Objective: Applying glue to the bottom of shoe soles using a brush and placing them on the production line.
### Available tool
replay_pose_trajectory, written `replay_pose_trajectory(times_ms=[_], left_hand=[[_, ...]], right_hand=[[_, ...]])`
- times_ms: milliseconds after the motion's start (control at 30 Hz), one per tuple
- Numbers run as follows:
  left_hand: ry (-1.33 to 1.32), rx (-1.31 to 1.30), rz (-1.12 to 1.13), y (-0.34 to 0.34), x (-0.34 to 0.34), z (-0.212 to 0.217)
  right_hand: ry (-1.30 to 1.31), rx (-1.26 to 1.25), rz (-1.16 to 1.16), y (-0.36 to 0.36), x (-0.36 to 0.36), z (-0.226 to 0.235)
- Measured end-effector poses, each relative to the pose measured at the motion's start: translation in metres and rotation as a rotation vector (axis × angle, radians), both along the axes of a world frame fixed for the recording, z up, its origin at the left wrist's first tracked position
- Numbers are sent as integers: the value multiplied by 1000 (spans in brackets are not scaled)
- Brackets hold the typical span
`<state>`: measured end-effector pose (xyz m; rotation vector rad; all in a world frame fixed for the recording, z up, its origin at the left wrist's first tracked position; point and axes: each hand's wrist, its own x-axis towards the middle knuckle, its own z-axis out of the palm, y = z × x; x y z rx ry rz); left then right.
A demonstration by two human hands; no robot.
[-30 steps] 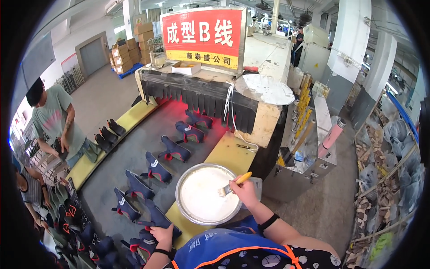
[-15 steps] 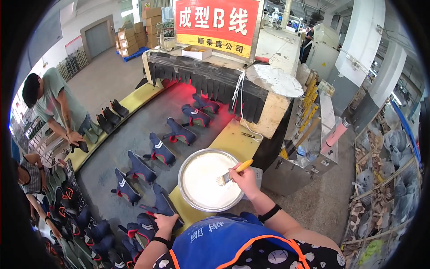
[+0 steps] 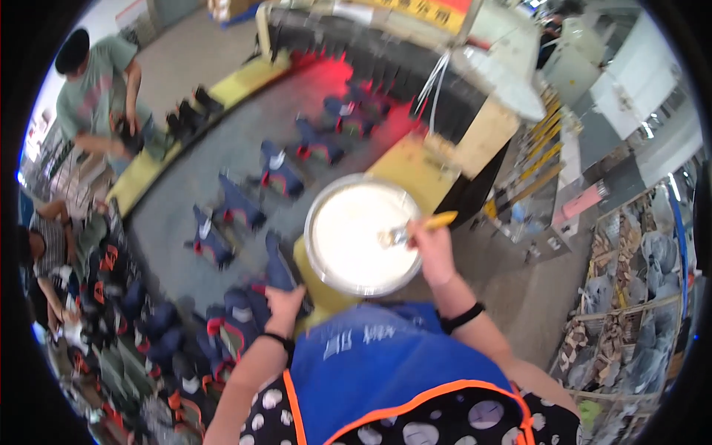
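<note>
Far to your left, another person (image 3: 93,89) bends over shoes at the yellow ledge (image 3: 189,130), well apart from you. Between them and you runs the grey conveyor belt (image 3: 185,193), carrying dark blue shoe uppers (image 3: 276,169) in a loose row, toes and heels slanting across the belt.

Your left hand (image 3: 283,302) sits at the belt's near edge, fingers closed around the lower end of one dark blue upper (image 3: 276,261) — its long axis runs up and away from you, leaning slightly left, just beside the rim of the bowl. More uppers with orange trim (image 3: 222,326) crowd to the left of that wrist, so room on that side is tight.

Right of the held upper stands the round metal bowl (image 3: 315,256) of white paste, resting on the yellow worktop (image 3: 415,167). Your right hand (image 3: 430,245) hovers over the bowl's right rim, fingers pinched on a yellow-handled brush (image 3: 419,226); the handle points right and slightly up, the bristle end dips leftward into the paste — how deep, the blur hides. So the brush lies to the right of the upper, with the whole width of the bowl between them; the left hand is the nearer one to the shoe.

Further right the worktop drops off to floor, with cluttered shelves (image 3: 630,297) beyond.
</note>
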<state>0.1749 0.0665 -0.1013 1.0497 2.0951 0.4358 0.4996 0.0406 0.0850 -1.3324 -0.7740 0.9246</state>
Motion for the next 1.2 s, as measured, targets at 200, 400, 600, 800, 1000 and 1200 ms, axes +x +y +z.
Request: replay_pose_trajectory(times_ms=[200, 400, 600, 800, 1000, 1200], left_hand=[[-1207, -238, 367, 26, -39, 53], [-1418, 52, 205, -42, -66, 127], [-1467, 114, -71, -72, -59, 183], [-1345, -91, -38, -75, -48, 172], [-1210, -242, -154, -49, -29, 196], [-1087, -410, -223, -27, -25, 194]], right_hand=[[371, -101, -34, 0, 27, -21], [-2, -139, 78, 13, 20, -42], [-681, -94, 191, 31, -2, -75], [-864, -129, 251, 44, -6, -99], [-830, -156, 240, 51, -2, -112], [-615, -100, 28, 50, 22, -95]])
